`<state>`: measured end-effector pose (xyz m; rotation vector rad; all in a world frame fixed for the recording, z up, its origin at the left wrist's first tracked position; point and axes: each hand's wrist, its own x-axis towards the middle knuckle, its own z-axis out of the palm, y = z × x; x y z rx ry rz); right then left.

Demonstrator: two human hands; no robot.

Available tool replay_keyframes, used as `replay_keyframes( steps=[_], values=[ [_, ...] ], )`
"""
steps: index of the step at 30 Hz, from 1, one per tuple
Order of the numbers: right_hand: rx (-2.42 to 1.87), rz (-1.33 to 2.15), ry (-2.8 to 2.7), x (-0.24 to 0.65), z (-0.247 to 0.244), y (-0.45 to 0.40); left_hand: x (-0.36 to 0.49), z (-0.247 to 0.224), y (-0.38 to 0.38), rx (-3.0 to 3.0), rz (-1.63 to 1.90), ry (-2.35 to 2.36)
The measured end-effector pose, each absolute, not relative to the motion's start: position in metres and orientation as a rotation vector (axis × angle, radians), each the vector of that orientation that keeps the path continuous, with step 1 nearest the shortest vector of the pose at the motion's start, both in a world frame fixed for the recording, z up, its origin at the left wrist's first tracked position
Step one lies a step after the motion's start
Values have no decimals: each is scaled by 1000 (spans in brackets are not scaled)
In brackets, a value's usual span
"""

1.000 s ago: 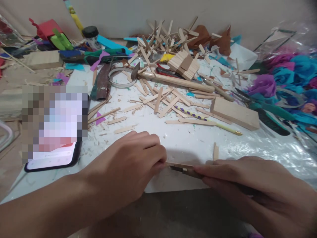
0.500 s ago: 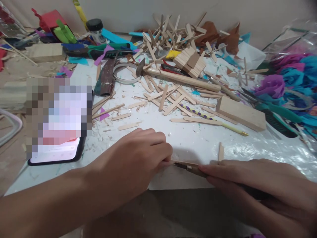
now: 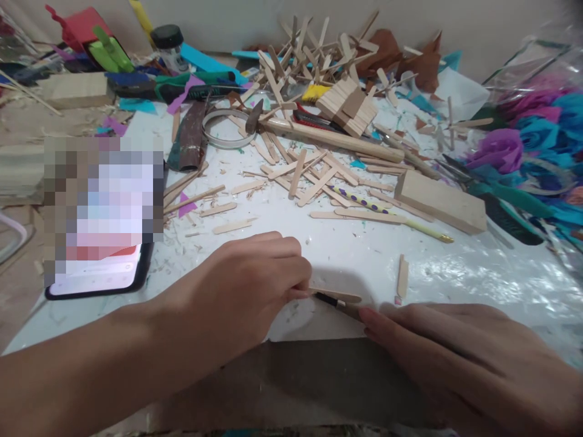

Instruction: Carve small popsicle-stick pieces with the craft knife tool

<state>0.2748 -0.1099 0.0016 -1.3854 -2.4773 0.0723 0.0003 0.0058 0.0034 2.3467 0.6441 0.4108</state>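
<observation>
My left hand point(image 3: 262, 273) is closed, pinching one end of a wooden craft stick point(image 3: 341, 295) low over the near edge of the table. My right hand point(image 3: 449, 340) wraps round the handle of a slim knife point(image 3: 350, 309), its dark blade pointing left. The blade lies just under and along the stick, its tip close to my left fingertips; whether it touches the wood I cannot tell. Most of the handle is hidden by my right hand. A short broken piece of craft stick point(image 3: 402, 276) lies just beyond my right fingers.
Beyond my hands lie scattered craft sticks point(image 3: 321, 182), a polka-dotted pencil point(image 3: 364, 203), a hammer point(image 3: 328, 138) and a wooden block point(image 3: 439, 203). A phone point(image 3: 143, 267) lies at left. Scissors point(image 3: 514, 197) and crepe-paper flowers point(image 3: 496, 152) are at right. The white tabletop point(image 3: 273, 328) ends near my wrists.
The knife and my right hand have shifted slightly left and dropped away from the stick, whose rounded free end now shows. The view has shifted a little.
</observation>
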Motion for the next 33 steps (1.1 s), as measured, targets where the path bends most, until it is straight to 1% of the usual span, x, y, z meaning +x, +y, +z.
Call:
replay_keyframes(
  steps=[4,9,11,15,18,21,24,29,33],
  values=[
    [-1346,85,-2520,276,5,-108,1,4,5,2350,406,657],
    [-1176,154,-2651,278,11,-101,2,2,5,2398,412,645],
    [-1142,126,-2666,280,9,-103,1,2,5,2422,435,629],
    [-1169,7,-2649,281,3,-117,-1,3,5,2450,458,619],
    [-1279,-10,-2644,277,6,-123,-1,4,4,2454,443,619],
    [-1265,164,-2681,272,15,-116,0,3,3,2446,439,639],
    [-1274,324,-2600,272,20,-107,-1,3,2,2457,453,639],
    [-1333,392,-2536,273,20,-104,-3,4,2,2522,435,592],
    [-1275,300,-2606,271,20,-106,-4,4,1,2598,421,558]
  ],
)
